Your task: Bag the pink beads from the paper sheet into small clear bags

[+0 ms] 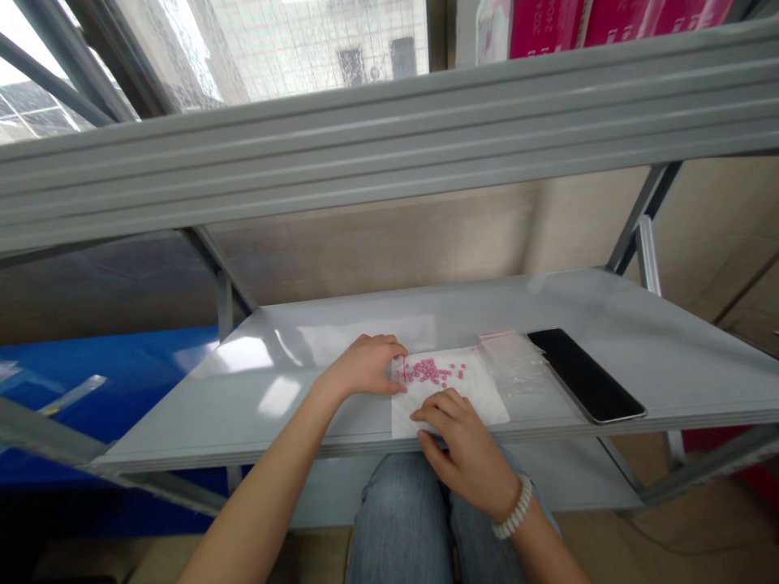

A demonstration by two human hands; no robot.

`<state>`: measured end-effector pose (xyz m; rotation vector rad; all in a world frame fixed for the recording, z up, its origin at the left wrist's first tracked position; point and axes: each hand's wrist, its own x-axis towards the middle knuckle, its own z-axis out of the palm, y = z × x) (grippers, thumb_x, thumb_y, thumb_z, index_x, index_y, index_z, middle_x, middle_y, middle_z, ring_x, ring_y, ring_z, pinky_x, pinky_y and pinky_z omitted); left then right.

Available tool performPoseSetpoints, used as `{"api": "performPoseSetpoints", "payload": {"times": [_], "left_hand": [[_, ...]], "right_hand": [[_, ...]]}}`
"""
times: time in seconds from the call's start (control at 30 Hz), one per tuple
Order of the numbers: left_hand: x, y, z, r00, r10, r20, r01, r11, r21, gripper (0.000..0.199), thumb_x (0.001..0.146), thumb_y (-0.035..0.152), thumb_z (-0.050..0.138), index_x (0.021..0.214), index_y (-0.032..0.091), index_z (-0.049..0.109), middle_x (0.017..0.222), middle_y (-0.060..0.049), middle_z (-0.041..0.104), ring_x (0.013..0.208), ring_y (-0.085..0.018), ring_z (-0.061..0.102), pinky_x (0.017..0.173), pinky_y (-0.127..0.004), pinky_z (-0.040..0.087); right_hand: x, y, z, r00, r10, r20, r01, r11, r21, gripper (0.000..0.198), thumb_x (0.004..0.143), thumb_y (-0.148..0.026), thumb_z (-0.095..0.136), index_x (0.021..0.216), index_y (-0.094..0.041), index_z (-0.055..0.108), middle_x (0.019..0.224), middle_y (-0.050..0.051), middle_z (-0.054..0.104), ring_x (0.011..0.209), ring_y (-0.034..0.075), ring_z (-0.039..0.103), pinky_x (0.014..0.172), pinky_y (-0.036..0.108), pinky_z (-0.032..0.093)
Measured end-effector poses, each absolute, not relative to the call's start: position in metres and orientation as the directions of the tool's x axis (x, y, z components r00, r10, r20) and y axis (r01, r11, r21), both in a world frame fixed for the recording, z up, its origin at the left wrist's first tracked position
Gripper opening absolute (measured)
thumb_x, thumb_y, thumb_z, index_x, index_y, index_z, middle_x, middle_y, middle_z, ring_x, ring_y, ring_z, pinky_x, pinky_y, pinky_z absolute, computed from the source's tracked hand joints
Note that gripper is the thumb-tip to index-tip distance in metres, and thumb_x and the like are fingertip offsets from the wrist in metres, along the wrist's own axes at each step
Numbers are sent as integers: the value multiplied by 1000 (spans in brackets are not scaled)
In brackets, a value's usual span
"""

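Left hand (pixel 372 365) curved, thumb apart; right hand (pixel 461 434) palm-down, loosely bent.

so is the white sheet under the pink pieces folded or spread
Spread: the white sheet lies flat on the shelf, near corners showing, pink pieces scattered on top. Cannot tell whether it is doubled.

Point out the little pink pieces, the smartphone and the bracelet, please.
Pink pieces (pixel 428 371): head view, densest part of the cluster.
Smartphone (pixel 584 375): head view, middle of its dark screen.
Bracelet (pixel 517 515): head view, middle of its visible band.
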<state>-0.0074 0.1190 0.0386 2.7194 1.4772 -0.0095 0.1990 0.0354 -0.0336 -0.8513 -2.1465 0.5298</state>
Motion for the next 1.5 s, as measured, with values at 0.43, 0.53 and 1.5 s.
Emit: {"api": "performPoseSetpoints", "payload": {"times": [0.43,0.53,1.5], "left_hand": [[-1,122,45,550,832,-68,833,-552,-19,46,71,45,77,111,23,69,111,-8,69,102,-31,64,87,-39,45],[1,124,47,557,825,-93,827,-562,-28,47,69,45,79,110,25,69,110,-7,69,101,-30,64,87,-38,45],[67,14,14,101,806,583,690,-479,543,62,78,25,73,135,36,52,114,-6,57,107,-28,58,91,-41,53]], "right_hand": [[199,36,-35,-493,717,493,397,689,-606,21,89,-6,55,103,-15,67,98,9,64,99,26,54,88,45,46],[199,35,-35,-490,715,498,391,691,-607,20,89,-7,55,103,-16,67,98,9,64,98,26,53,88,45,46],[204,22,-20,-30,901,433,-72,430,-900,39,84,-28,66,121,-22,59,105,9,69,95,24,67,74,33,58]]}}
